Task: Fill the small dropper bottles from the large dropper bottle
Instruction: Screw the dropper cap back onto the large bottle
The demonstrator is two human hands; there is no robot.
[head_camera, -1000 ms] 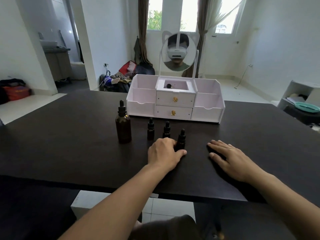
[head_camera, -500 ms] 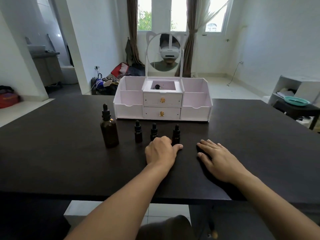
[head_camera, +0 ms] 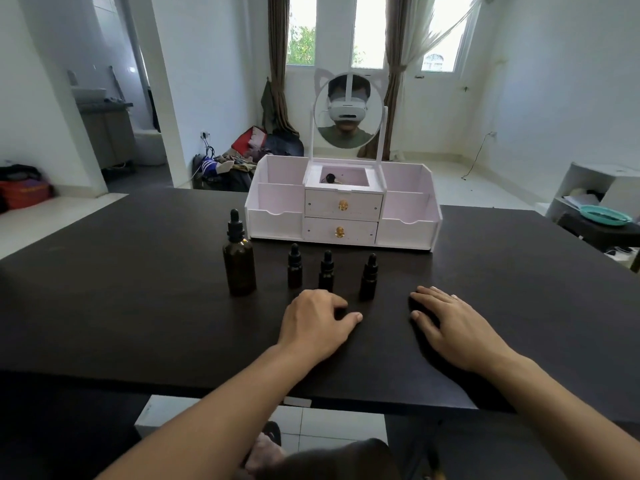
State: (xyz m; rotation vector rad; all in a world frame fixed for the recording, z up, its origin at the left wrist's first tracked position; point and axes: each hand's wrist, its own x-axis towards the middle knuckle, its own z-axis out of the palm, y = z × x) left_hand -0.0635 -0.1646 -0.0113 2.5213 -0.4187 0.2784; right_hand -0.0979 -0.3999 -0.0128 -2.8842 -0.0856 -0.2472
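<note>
Head view, table: a dark table filled the lower half of the frame, with both forearms reaching onto it from the near edge.
Head view, large dropper bottle: the large dropper bottle stood upright on the table, cap on, at the left end of the bottle row and just in front of the organiser's left corner.
Head view, small dropper bottles: three stood upright and capped in a row to the right of the large one, apart from each other: the left small bottle, the middle small bottle and the right small bottle.
Head view, left hand: the left hand lay knuckles up on the table, fingers curled loosely under, thumb stretched out to the right. It grasped nothing. It sat just in front of the middle small bottle; contact could not be told.
Head view, right hand: the right hand rested flat, palm down, fingers spread and relaxed, empty, to the right of the right small bottle and apart from it.
Head view, organiser: a white cosmetic organiser with two gold-knobbed drawers stood behind the bottles, a round mirror with cat ears mounted above it.
</note>
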